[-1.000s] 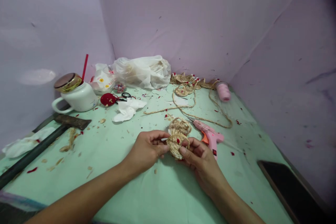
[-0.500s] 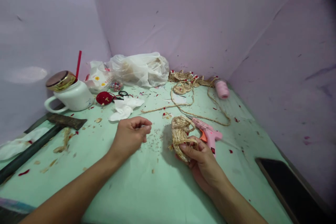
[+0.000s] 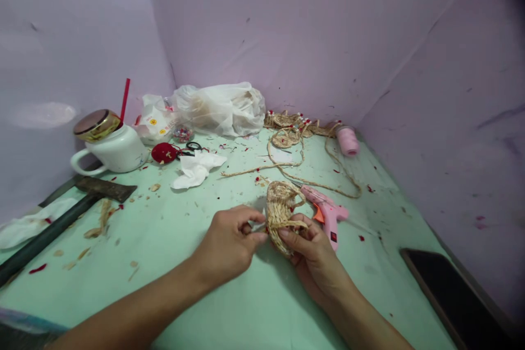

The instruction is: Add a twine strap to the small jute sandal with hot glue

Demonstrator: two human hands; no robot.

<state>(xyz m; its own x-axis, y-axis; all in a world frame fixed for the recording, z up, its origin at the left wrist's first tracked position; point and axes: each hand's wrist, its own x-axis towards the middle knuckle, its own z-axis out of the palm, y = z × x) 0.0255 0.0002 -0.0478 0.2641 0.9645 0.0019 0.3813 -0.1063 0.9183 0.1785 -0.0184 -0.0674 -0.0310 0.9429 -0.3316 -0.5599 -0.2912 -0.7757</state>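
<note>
A small woven straw basket (image 3: pixel 278 213) with looped straw handles is held above the table, tilted on its side. My right hand (image 3: pixel 314 249) grips its lower right part, thumb in front and the other fingers partly hidden behind. At its left edge, my left hand (image 3: pixel 233 238) is closed in a pinch, fingertips up against the straw. Whatever sits between those fingertips is too small to make out. Just right of the basket lies a pink glue gun (image 3: pixel 327 212) with an orange trigger.
Behind lie braided straw cord (image 3: pixel 303 179), woven pieces (image 3: pixel 287 120), a pink thread spool (image 3: pixel 348 141) and a plastic bag (image 3: pixel 225 109). At left are a white mug (image 3: pixel 117 150), hammer (image 3: pixel 104 188), red pincushion (image 3: pixel 164 153), scissors (image 3: pixel 192 147) and tissue (image 3: pixel 197 168). A phone (image 3: pixel 455 295) lies right.
My left hand has moved right, from over the table to the basket's left edge, where it now pinches. My right hand keeps the basket in nearly the same place.
</note>
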